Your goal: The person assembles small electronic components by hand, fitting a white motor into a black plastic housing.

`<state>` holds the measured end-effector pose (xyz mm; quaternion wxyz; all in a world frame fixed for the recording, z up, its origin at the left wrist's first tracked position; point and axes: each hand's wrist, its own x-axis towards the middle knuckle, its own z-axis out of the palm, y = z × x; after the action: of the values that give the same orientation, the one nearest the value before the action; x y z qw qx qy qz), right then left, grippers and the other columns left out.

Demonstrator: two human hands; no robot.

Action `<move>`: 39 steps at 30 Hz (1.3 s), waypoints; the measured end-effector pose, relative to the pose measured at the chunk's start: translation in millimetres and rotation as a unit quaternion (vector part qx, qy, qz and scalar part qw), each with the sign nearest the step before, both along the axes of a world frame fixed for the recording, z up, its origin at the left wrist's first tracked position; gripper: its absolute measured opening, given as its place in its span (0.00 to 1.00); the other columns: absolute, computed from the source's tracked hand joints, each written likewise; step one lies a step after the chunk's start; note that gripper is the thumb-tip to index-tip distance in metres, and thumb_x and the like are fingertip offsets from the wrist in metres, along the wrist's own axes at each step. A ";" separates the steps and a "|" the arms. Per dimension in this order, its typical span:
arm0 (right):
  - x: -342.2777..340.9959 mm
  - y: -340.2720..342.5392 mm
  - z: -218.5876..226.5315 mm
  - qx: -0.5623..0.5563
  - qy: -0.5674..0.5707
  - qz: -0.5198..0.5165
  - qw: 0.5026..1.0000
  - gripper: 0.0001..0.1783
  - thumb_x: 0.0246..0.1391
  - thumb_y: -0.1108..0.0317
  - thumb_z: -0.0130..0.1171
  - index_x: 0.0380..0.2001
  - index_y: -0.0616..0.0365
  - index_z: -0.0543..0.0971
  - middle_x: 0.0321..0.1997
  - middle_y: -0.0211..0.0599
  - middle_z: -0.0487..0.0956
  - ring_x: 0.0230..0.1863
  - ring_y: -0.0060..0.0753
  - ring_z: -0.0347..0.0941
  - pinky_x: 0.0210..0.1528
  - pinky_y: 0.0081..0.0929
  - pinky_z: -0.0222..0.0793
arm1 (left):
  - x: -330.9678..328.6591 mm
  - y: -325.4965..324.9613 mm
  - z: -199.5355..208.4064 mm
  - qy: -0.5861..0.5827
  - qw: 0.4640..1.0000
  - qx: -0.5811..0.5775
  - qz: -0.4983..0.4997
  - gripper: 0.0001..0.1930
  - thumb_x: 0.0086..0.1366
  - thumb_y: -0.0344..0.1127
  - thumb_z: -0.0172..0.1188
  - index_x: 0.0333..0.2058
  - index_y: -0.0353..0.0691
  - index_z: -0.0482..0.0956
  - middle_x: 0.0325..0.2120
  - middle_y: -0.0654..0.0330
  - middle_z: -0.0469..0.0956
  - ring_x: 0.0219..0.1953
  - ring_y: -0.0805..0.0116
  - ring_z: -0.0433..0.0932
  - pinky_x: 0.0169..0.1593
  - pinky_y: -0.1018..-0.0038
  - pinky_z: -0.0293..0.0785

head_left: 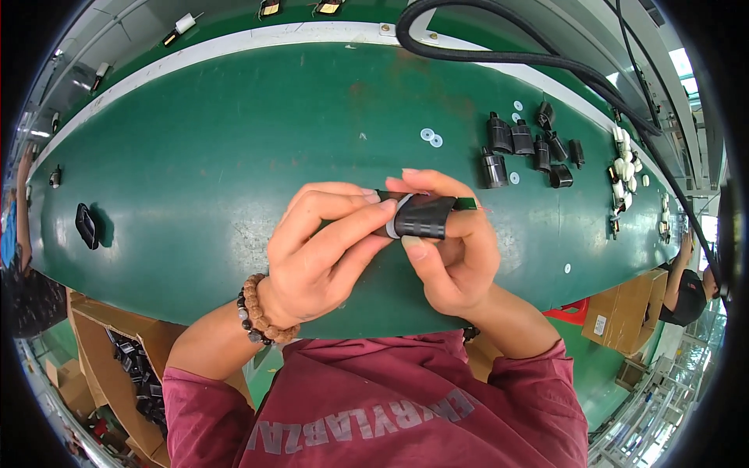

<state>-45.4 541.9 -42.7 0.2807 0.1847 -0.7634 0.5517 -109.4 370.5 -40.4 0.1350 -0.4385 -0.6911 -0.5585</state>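
Over the near middle of the green table, both hands hold a short black plastic housing (421, 218). My left hand (316, 249) pinches its left end, fingers closed round a dark part mostly hidden by them. My right hand (464, 261) grips the housing's right half, thumb below and fingers behind. A pale ring (394, 218) shows round the joint between the two parts. Out of the right end sticks a small green circuit board (466, 203), with thin reddish wires beside it.
Several black housings (521, 139) stand or lie at the far right, near translucent discs (427, 134). White-and-black pieces (622, 171) line the right edge. A black part (86, 226) lies at left. Boxes (101, 312) flank me; a black cable (499, 56) arches overhead. Other people work at both ends.
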 end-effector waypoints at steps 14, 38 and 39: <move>3.2 -6.8 0.6 -0.186 0.002 0.108 0.977 0.22 0.43 0.81 0.65 0.37 0.56 0.64 0.64 0.64 0.58 0.64 0.49 0.63 0.58 0.38 0.67 | 0.3 -0.9 -3.7 0.067 0.997 -0.008 0.044 0.24 0.42 0.19 0.69 0.43 0.41 0.83 0.37 0.56 0.72 0.38 0.58 0.77 0.39 0.70 0.77; 1.9 6.2 -0.8 -0.156 -0.092 0.133 0.974 0.37 0.54 0.77 0.60 0.65 0.63 0.56 0.69 0.56 0.55 0.66 0.48 0.61 0.64 0.40 0.61 | 1.2 -3.7 7.6 -0.041 0.989 0.039 -0.138 0.27 0.42 0.32 0.77 0.42 0.31 0.79 0.48 0.41 0.75 0.54 0.40 0.74 0.56 0.54 0.72; 1.8 5.9 -0.4 -0.154 -0.083 0.124 0.977 0.36 0.50 0.82 0.57 0.64 0.67 0.58 0.69 0.57 0.55 0.65 0.48 0.63 0.64 0.40 0.62 | 1.7 -4.1 7.8 -0.041 0.990 0.030 -0.135 0.26 0.43 0.30 0.76 0.42 0.29 0.79 0.48 0.40 0.75 0.53 0.40 0.74 0.55 0.55 0.73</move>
<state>-43.6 547.8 -43.1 0.1713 0.1861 -0.6607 0.7068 -107.7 366.5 -32.6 0.0435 -0.5002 -0.6134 -0.6096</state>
